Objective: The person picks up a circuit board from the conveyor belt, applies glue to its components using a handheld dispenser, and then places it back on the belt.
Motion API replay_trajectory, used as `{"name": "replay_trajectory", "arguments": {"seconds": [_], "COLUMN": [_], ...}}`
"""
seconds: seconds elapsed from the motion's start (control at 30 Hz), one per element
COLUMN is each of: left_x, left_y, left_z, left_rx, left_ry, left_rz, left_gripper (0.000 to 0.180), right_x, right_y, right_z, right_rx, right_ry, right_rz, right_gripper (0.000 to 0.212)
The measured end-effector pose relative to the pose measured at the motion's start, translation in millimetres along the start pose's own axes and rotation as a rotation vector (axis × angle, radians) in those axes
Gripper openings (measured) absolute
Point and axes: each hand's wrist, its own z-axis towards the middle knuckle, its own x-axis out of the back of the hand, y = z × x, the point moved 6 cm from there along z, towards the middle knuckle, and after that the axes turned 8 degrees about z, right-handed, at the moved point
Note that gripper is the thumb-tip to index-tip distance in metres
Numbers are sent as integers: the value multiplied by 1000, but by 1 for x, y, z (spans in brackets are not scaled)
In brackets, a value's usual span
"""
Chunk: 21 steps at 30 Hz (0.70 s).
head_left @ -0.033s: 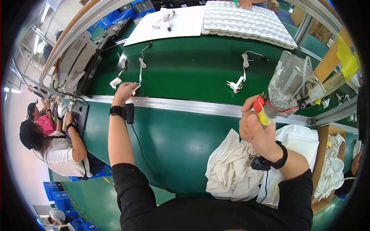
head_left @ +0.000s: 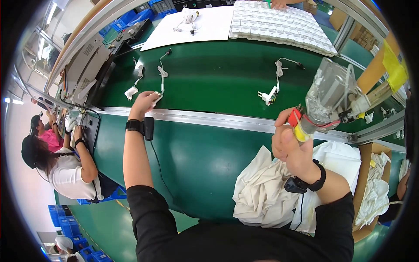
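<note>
At the near edge of the green belt, my left hand (head_left: 145,104) has its fingers closed on a white power adapter (head_left: 158,99), partly hidden by them. The adapter's bundled white cable (head_left: 163,72) stretches away to a dark plug end. My right hand (head_left: 291,142) grips the lower end of a hanging tool with a clear, white-smeared container (head_left: 325,89), a red piece (head_left: 294,117) and yellow tape (head_left: 300,133). Left of my left hand lies another white adapter (head_left: 131,92) with cable. Near my right hand sits an adapter (head_left: 268,96) with small parts exposed.
White housings in rows (head_left: 275,24) and a white sheet (head_left: 187,26) lie at the back, with another person's hand (head_left: 279,4) there. A metal rail (head_left: 209,118) edges the belt. Pale cloth (head_left: 264,187) and a cardboard box (head_left: 364,174) are at right. A co-worker (head_left: 65,170) sits at left.
My left hand has moved slightly right with the adapter, and its cable has shifted right too. The adapter near my right hand sits a touch farther right. My right hand looks nearly still.
</note>
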Motion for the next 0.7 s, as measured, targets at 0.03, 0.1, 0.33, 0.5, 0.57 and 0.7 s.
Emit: {"name": "replay_trajectory", "arguments": {"seconds": [0.03,0.1,0.33,0.5,0.57,0.7], "left_x": [-9,-39,-187,-257,-270,-281], "left_y": [7,41,120,127,123,123], "left_z": [-8,-34,-173,-249,-263,-278], "left_rx": [-105,-221,-160,-111,-102,-122], "left_ry": [-153,-258,-734,-965,-1037,-1156], "left_rz": [-158,-484,-880,-976,-994,-1024], "left_gripper": [18,21,29,33,33,36], "right_x": [-4,-4,2,11,14,17], "right_y": [-1,-4,-7,-16,-16,-11], "right_z": [-1,-2,7,14,18,18], "right_rx": [4,16,56,116,96,78], "right_ry": [-4,18,65,93,122,139], "right_rz": [4,-4,-31,-67,-74,-69], "right_gripper": [33,32,31,30,31,31]}}
